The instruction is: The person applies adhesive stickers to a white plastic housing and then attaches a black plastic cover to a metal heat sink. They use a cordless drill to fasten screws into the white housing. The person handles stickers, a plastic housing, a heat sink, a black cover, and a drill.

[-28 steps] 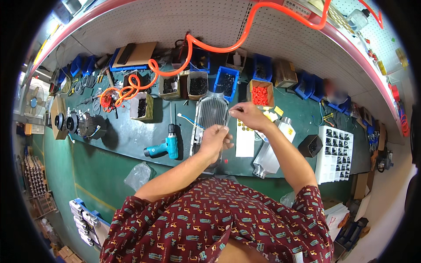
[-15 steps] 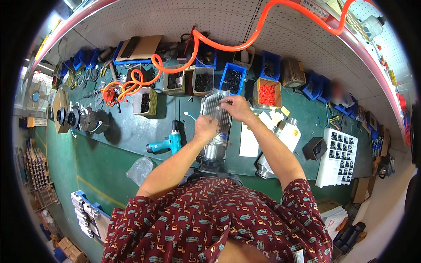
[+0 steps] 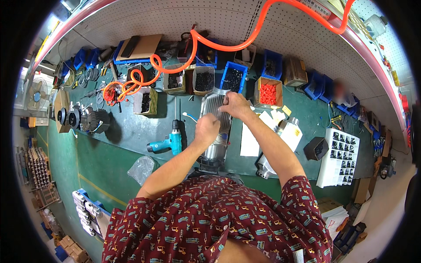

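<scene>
A silver finned motor [image 3: 215,151] lies lengthwise in front of me on the green bench [image 3: 118,138]. My left hand [image 3: 207,128] is closed over the left side of its middle; whatever its fingers hold is hidden. Farther up, my right hand [image 3: 235,105] bends over the finned far end with thumb and fingers pinched together, and anything between them is too small to make out. A white connector on a lead [image 3: 189,116] sticks out to the left of the motor. Beside my left forearm lies a teal cordless drill [image 3: 174,142], its long bit pointing away.
Behind the motor stand boxes of black parts [image 3: 204,81], a blue bin [image 3: 233,78] and a box of red caps [image 3: 268,93]. Papers [image 3: 250,139] and another silver housing [image 3: 289,133] lie right, then a white parts tray [image 3: 337,158]. An orange coiled hose [image 3: 228,47] hangs overhead.
My right hand has shifted slightly toward the far end of the motor. My left hand has turned a little and stays over the motor's middle.
</scene>
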A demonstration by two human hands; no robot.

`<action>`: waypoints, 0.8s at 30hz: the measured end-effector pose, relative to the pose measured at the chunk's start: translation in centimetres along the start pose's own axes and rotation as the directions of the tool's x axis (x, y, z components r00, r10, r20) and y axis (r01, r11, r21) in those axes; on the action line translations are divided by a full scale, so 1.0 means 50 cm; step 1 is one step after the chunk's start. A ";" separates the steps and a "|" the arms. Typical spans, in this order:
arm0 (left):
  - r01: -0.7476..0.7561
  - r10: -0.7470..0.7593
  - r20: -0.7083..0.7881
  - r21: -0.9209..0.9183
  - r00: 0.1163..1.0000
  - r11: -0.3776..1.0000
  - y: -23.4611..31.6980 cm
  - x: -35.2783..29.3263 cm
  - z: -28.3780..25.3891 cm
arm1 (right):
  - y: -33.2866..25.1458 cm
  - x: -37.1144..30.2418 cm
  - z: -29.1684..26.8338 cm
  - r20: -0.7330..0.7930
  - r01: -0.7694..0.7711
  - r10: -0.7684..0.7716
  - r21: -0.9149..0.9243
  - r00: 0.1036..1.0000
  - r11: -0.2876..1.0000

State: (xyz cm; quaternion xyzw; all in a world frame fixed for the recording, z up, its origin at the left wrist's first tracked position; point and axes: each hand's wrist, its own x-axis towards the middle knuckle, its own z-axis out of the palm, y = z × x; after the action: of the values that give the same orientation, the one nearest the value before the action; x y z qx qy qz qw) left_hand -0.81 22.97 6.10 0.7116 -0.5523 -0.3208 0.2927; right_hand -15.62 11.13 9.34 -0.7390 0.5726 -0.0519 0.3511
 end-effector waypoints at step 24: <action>-0.025 -0.047 0.273 0.253 0.961 0.967 0.063 0.005 -0.040 | 0.078 0.000 -0.099 0.001 -0.062 0.107 0.824 0.994 0.564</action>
State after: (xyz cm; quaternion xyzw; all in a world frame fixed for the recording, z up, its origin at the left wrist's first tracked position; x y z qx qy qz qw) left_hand -1.07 22.15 9.76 0.6945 -0.6202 -0.3453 0.1175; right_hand -21.14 8.47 10.79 -0.4613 0.5261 -0.3133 0.6421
